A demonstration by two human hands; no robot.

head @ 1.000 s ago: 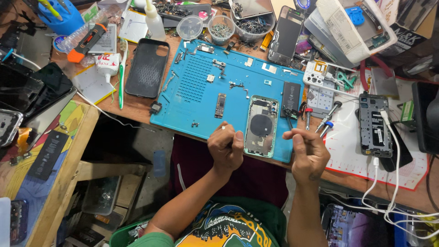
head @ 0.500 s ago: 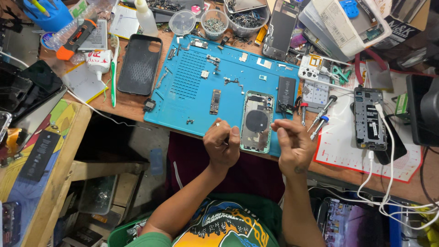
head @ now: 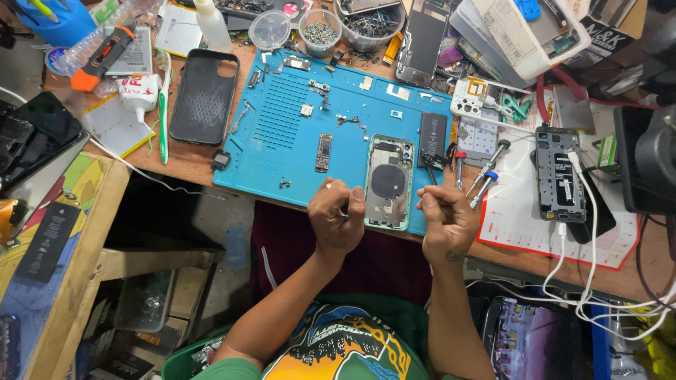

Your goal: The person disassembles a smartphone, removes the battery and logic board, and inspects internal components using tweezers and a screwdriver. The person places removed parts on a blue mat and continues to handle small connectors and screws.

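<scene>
My left hand [head: 336, 214] is curled nearly into a fist, my right hand [head: 445, 219] likewise with fingertips pinched; whether either pinches some tiny part I cannot tell. Between them, at lower centre of the frame, lies the opened phone rear housing with its round dark coil [head: 389, 181], on the near edge of the blue silicone work mat [head: 296, 119]. Working well here, I judge, means wrists braced, loose screws kept on the mat. Small precision screwdrivers [head: 486, 172] lie right.
</scene>
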